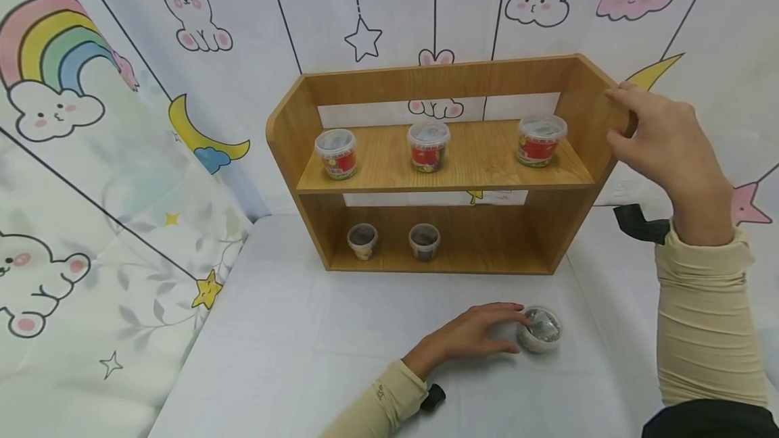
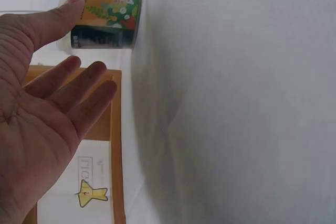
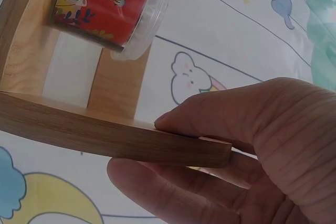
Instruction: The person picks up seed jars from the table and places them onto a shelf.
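Observation:
A wooden two-tier shelf (image 1: 444, 188) stands upright against the patterned backdrop. My right hand (image 1: 672, 144) grips the upper part of its right side panel; in the right wrist view the thumb lies on one face of the panel (image 3: 115, 137) and the fingers on the other. On the white cloth in front of the shelf is a lidded plastic tub (image 1: 540, 331), whose orange and dark green label (image 2: 105, 17) shows in the left wrist view. My left hand (image 1: 471, 335) is beside this tub, one fingertip at its lid and the other fingers loosely extended.
On the upper board sit three tubs with red labels: left (image 1: 337, 154), middle (image 1: 429, 146) and right (image 1: 540, 140). Two smaller cups, one at left (image 1: 362, 242) and one nearer the middle (image 1: 424, 242), are on the lower board. White cloth (image 1: 274, 330) covers the table.

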A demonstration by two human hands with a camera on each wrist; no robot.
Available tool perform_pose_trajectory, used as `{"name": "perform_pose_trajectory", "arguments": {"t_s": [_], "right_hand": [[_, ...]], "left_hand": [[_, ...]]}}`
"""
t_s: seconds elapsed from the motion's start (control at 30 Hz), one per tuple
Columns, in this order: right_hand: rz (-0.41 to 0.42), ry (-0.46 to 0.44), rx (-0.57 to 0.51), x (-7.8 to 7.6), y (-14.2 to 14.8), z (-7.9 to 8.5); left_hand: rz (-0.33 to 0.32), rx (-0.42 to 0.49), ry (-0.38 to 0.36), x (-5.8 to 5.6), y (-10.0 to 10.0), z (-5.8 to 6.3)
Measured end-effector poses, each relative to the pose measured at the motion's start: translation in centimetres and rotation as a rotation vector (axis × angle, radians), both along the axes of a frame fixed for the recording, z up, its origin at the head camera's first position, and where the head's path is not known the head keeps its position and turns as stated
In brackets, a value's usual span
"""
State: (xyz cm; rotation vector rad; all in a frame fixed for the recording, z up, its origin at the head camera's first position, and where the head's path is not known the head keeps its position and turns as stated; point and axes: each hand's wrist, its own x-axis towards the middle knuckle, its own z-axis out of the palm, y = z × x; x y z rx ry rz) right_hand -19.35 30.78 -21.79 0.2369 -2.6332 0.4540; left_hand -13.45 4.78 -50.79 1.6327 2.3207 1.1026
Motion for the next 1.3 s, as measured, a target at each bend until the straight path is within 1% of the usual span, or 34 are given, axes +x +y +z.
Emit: {"name": "perform_pose_trajectory", "arguments": {"t_s": [0.13, 0.27, 0.37, 0.5, 0.57, 0.87, 1.0, 1.17, 1.3], "right_hand": [[0.000, 0.001, 0.002, 0.0, 0.0, 0.0], [0.000, -0.002, 0.000, 0.0, 0.0, 0.0], [0.002, 0.006, 0.006, 0.0, 0.1, 0.0], [0.002, 0.019, 0.020, 0.0, 0.1, 0.1], [0.003, 0.020, 0.022, 0.0, 0.1, 0.1], [-0.003, 0.003, 0.003, 0.1, -0.1, 0.1], [-0.004, -0.006, -0.011, 0.1, -0.1, 0.2], [0.000, -0.016, -0.024, 0.1, -0.1, 0.2], [0.001, -0.016, -0.022, 0.2, -0.1, 0.2]], "left_hand": [[0.029, 0.027, -0.007, 0.0, 0.6, -0.4], [0.057, 0.060, 0.003, 0.0, 1.3, -0.8], [0.068, 0.079, -0.012, 0.1, 1.7, -0.8], [0.084, 0.076, -0.023, 0.2, 1.9, -0.7], [0.091, 0.075, -0.015, 0.2, 2.0, -0.7], [0.092, 0.076, -0.036, 0.1, 2.1, -0.5], [0.100, 0.077, -0.019, 0.0, 2.0, -0.4], [0.123, 0.091, 0.009, -0.2, 2.0, -0.5], [0.130, 0.103, 0.014, -0.4, 2.0, -0.5]]}}
